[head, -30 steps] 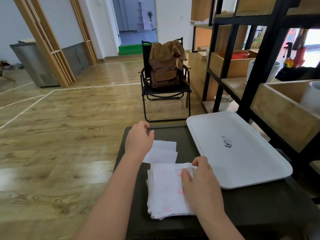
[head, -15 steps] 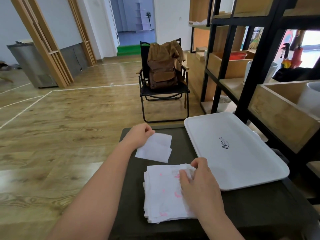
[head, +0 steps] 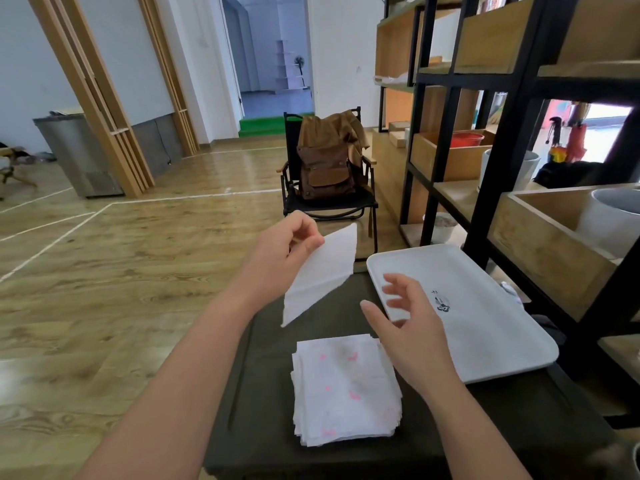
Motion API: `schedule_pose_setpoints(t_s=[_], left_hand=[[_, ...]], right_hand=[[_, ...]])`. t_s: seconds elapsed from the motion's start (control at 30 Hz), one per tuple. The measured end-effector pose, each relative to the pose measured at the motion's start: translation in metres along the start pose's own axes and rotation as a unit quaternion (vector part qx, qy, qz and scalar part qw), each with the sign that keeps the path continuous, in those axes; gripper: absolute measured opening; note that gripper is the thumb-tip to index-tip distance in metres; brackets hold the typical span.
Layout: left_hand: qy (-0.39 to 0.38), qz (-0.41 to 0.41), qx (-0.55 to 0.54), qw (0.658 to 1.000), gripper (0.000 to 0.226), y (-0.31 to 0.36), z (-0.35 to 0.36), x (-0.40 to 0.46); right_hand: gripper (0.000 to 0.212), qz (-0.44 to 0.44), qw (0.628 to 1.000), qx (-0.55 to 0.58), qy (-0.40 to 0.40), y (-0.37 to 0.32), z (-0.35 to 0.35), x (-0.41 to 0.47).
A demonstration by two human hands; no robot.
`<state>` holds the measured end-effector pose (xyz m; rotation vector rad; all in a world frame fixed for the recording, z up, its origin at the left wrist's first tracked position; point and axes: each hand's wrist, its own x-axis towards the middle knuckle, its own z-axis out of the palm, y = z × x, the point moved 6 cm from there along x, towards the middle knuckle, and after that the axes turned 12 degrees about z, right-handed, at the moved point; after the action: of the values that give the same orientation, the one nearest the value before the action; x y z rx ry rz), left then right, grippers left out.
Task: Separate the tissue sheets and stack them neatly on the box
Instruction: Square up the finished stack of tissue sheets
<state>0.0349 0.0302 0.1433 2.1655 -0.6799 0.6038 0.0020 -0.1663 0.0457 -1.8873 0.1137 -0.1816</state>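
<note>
Left hand [head: 282,249]: pinches one tissue sheet [head: 320,273] aloft. Right hand [head: 414,322]: fingers spread, empty, just beside tissue stack [head: 344,389] below.

A white tray [head: 491,327] lies near a black chair [head: 329,206] bearing a brown backpack [head: 325,168].
</note>
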Motion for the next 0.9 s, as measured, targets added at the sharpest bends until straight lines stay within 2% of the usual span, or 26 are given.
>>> schedule_pose_setpoints(t_s=[0.07, 0.1, 0.13, 0.2, 0.33, 0.43, 0.53, 0.63, 0.73, 0.8, 0.9], left_hand=[[0.001, 0.016, -0.021, 1.0, 0.011, 0.014, -0.005, 0.001], [0.0, 0.023, -0.034, 0.999, 0.011, 0.019, -0.008, 0.001], [0.002, 0.027, -0.044, 0.999, 0.011, 0.023, -0.012, 0.002], [0.021, 0.016, -0.061, 0.998, 0.012, 0.026, -0.02, 0.003], [0.101, -0.098, -0.108, 0.984, 0.015, 0.005, -0.03, 0.0], [0.128, -0.213, -0.143, 0.958, 0.015, -0.021, -0.025, -0.013], [0.126, -0.274, -0.079, 0.95, 0.024, -0.041, -0.02, -0.038], [0.185, -0.208, -0.072, 0.958, 0.019, -0.029, -0.026, -0.059], [0.113, -0.125, -0.118, 0.979, 0.024, -0.003, -0.015, -0.072], [0.049, -0.101, -0.098, 0.989, 0.028, 0.006, -0.004, -0.079], [0.018, -0.091, -0.069, 0.993, 0.016, 0.011, 0.004, -0.083]], right_hand=[[0.064, -0.011, 0.999, -0.012, -0.037, -0.011, 0.006, 0.009], [0.069, -0.014, 0.998, -0.018, -0.059, -0.017, 0.009, 0.013], [0.066, -0.012, 0.996, -0.02, -0.087, -0.022, 0.012, 0.016], [0.046, 0.001, 0.987, -0.004, -0.16, -0.03, 0.018, 0.018], [0.014, 0.007, 0.968, 0.086, -0.237, -0.041, 0.025, 0.014], [0.008, 0.011, 0.962, 0.126, -0.241, -0.044, 0.026, 0.005], [0.009, -0.005, 0.962, 0.129, -0.24, -0.044, 0.024, 0.0], [0.01, -0.014, 0.967, 0.116, -0.228, -0.044, 0.022, -0.002], [0.011, -0.024, 0.971, 0.114, -0.21, -0.042, 0.019, -0.002], [0.012, -0.033, 0.971, 0.123, -0.204, -0.042, 0.016, -0.003], [0.01, -0.043, 0.968, 0.143, -0.204, -0.042, 0.014, -0.004]])
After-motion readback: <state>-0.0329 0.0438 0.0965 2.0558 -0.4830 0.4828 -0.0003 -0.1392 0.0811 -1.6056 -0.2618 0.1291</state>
